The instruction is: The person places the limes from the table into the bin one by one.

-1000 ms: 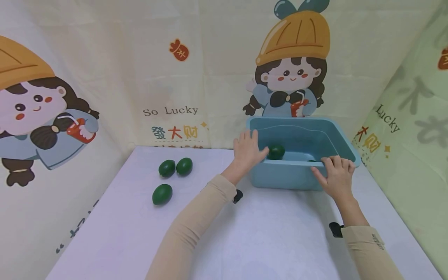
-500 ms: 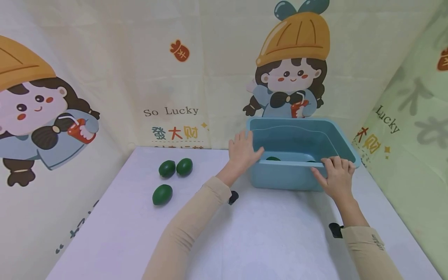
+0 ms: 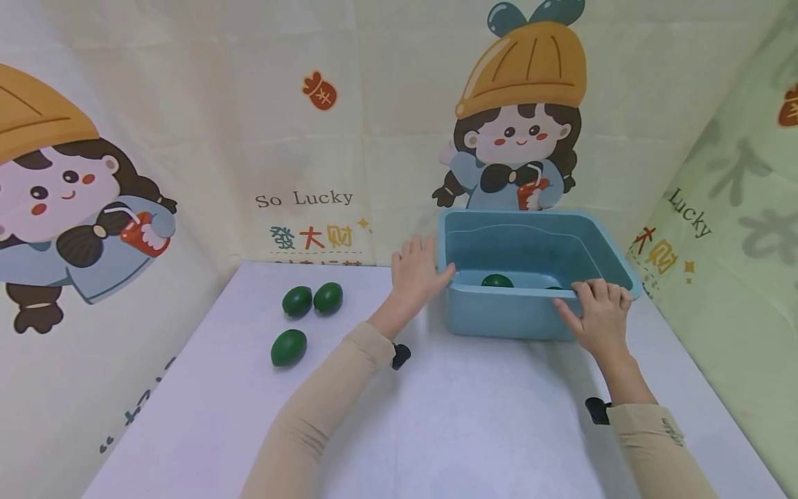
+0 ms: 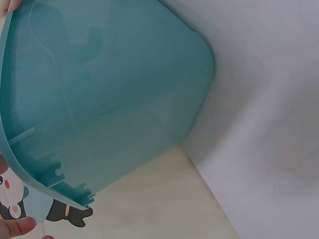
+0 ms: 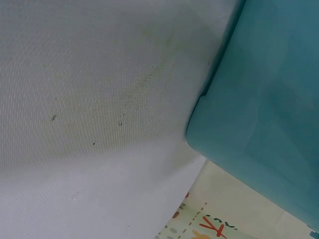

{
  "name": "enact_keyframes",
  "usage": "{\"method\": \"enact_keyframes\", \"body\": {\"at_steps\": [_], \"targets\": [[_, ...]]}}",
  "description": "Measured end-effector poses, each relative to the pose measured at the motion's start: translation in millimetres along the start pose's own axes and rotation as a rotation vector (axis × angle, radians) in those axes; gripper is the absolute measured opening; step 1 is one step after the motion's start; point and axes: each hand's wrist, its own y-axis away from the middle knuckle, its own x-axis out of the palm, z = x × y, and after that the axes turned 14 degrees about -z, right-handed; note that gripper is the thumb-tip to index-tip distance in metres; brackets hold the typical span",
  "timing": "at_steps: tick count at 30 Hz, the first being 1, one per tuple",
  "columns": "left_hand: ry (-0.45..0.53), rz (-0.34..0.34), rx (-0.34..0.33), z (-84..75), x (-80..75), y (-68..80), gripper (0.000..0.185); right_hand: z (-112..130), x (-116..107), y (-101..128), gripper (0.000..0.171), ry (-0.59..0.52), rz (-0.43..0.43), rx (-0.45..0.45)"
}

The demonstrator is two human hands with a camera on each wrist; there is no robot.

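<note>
A teal plastic bin (image 3: 511, 315) stands on the white table (image 3: 474, 416) at the back right. Inside it lie a dark green oval fruit (image 3: 497, 281) and part of a second one (image 3: 552, 287), mostly hidden by the near wall. My left hand (image 3: 416, 274) is open and holds nothing, just left of the bin's near left corner, thumb close to the rim. My right hand (image 3: 598, 312) grips the bin's near rim, fingers over the top and thumb on the outer wall. The wrist views show only the bin's outer wall (image 4: 124, 99) (image 5: 269, 109).
Three more green fruits lie on the table's left half: two side by side (image 3: 296, 301) (image 3: 327, 296) and one nearer (image 3: 289, 346). Printed cloth walls close in the back and both sides. Bare tabletop lies between my arms and in front.
My left hand has drawn back leftwards from over the bin's corner. The green fruit seen beside its thumb has dropped to the bin's floor. My right hand has stayed on the rim.
</note>
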Motion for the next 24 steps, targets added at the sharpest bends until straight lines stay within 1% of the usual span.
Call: {"method": "enact_keyframes", "body": {"at_steps": [5, 11, 19, 24], "targets": [[-0.012, 0.002, -0.009, 9.9, -2.1, 3.7, 0.063, 0.5, -0.1, -0.3, 0.072, 0.000, 0.004, 0.003], [-0.005, -0.013, -0.029, 23.8, -3.6, 10.0, 0.060, 0.4, -0.2, -0.4, 0.071, -0.003, -0.002, 0.003], [-0.034, -0.019, -0.040, 36.7, -6.3, 20.8, 0.063, -0.2, -0.3, -0.1, 0.073, 0.000, 0.010, 0.009], [-0.051, -0.024, -0.051, 45.0, -8.4, 27.4, 0.061, 0.0, -0.7, -0.5, 0.073, 0.001, 0.017, 0.014]]}}
